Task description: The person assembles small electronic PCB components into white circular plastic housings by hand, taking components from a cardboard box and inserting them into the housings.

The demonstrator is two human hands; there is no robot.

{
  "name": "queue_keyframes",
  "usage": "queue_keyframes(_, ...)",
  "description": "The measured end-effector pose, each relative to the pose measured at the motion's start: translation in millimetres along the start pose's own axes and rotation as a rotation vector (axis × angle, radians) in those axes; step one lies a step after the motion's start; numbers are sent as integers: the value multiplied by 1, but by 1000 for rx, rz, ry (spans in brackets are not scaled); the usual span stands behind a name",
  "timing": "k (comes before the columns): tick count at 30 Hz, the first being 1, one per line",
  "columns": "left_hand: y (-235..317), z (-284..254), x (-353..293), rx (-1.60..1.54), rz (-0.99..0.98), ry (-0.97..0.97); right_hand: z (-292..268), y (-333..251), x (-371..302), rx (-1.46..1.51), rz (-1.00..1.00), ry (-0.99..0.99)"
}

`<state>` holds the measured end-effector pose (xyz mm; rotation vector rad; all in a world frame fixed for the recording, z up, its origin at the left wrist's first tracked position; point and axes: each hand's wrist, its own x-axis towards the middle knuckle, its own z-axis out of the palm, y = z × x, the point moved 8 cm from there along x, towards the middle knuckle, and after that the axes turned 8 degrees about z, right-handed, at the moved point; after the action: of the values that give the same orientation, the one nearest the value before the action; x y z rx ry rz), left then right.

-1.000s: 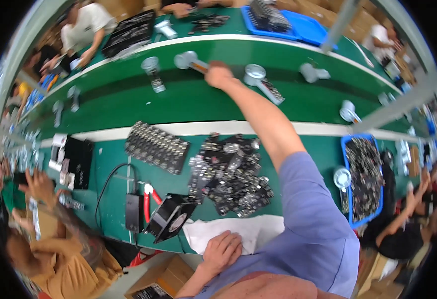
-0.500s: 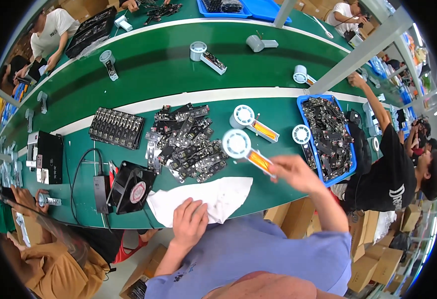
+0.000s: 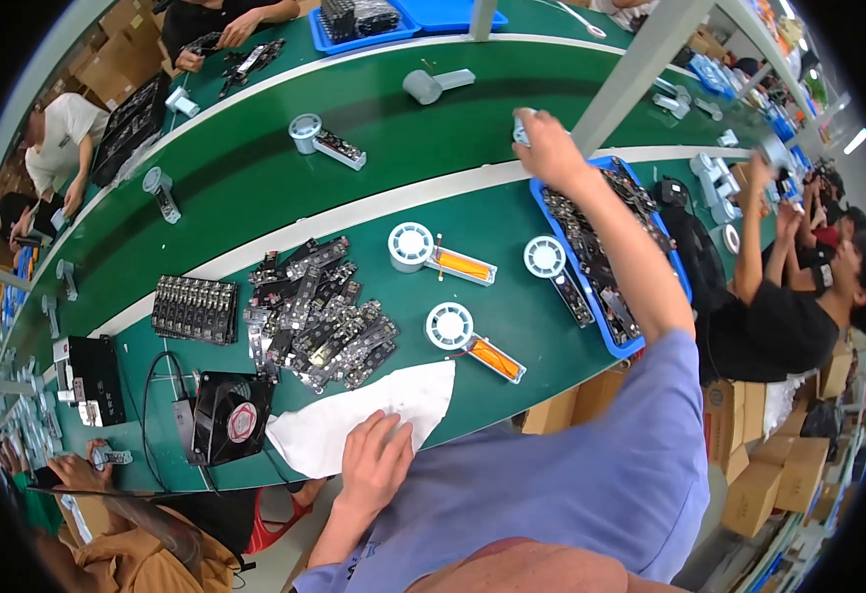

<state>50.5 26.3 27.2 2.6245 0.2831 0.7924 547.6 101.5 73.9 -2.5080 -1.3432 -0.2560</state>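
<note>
My left hand (image 3: pixel 378 457) lies with fingers stretched out on a white cloth (image 3: pixel 408 400) at the bench's front edge. My right hand (image 3: pixel 554 153) reaches far over to the green belt, its fingers closed round a pale handheld fan housing (image 3: pixel 523 128), mostly hidden by the hand. Two open fan housings rest on the bench: one (image 3: pixel 450 326) nearer me with an orange battery in its handle, another (image 3: pixel 411 245) behind it, also with an orange battery. A third fan housing (image 3: pixel 545 257), with a dark circuit board in its handle, sits beside the blue tray.
A heap of circuit boards (image 3: pixel 319 316) and a stacked board panel (image 3: pixel 196 308) lie to the left, near a black fan (image 3: pixel 233 420). The blue tray (image 3: pixel 623 348) of boards is under my right forearm. A grey post (image 3: pixel 641 79) rises beside my right hand. Co-workers sit around.
My right hand has set down the battery-fitted fan housing on the bench and moved away to the belt, onto another housing. My left hand stays on the cloth. The view has shifted.
</note>
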Motion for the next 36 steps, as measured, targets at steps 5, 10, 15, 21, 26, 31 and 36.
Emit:
queue_keyframes(5, -4, -16, -9, 85, -77, 11, 88, 113, 78, -101, 153, -412)
queue_keyframes(10, -11, -22, -16, 86, -153, 36, 36, 19, 84, 160, -75, -30)
queue_keyframes(15, -12, -18, 17, 50, -42, -27, -5, -107, 61, 272, 64, -534)
queue_keyframes(21, -9, -14, 15, 58, 15, -28, 65, -117, -6, -151, -12, -294)
queue_keyframes(26, -18, -17, 2, 63, -1, -47, 74, -130, -25, -138, 34, -604)
queue_keyframes(31, -36, -22, -9, 96, -48, -18, 44, -126, 2, 52, -53, -557)
queue_keyframes(36, -38, -26, -2, 63, -45, -22, 90, -90, 116, 181, -106, -258)
